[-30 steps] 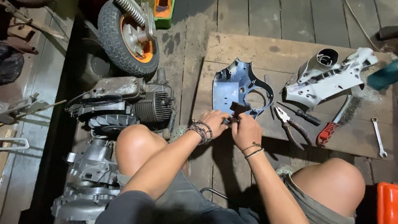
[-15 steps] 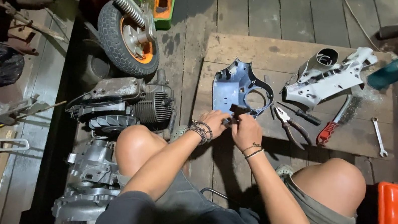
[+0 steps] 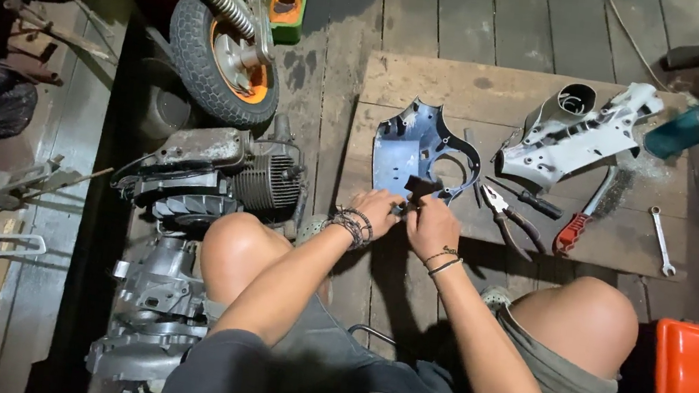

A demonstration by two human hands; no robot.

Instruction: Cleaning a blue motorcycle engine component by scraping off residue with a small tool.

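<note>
Left hand (image 3: 376,211) and right hand (image 3: 430,224) close together at frame centre, both pinching a small dark part (image 3: 418,187). Just above, blue metal cover (image 3: 413,147) lying on wooden board (image 3: 469,87); pliers (image 3: 511,218) to the right.

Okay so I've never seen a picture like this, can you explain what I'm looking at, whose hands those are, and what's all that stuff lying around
The camera sits on a person's head and looks down, so you see their own knees and arms. They sit on a plank floor before a wooden board. The left hand and right hand together hold a small dark part, beside a blue plastic cover. Also on the board are a white cover, pliers, a red-handled brush and a wrench. To the left are an engine and a small wheel.
</note>
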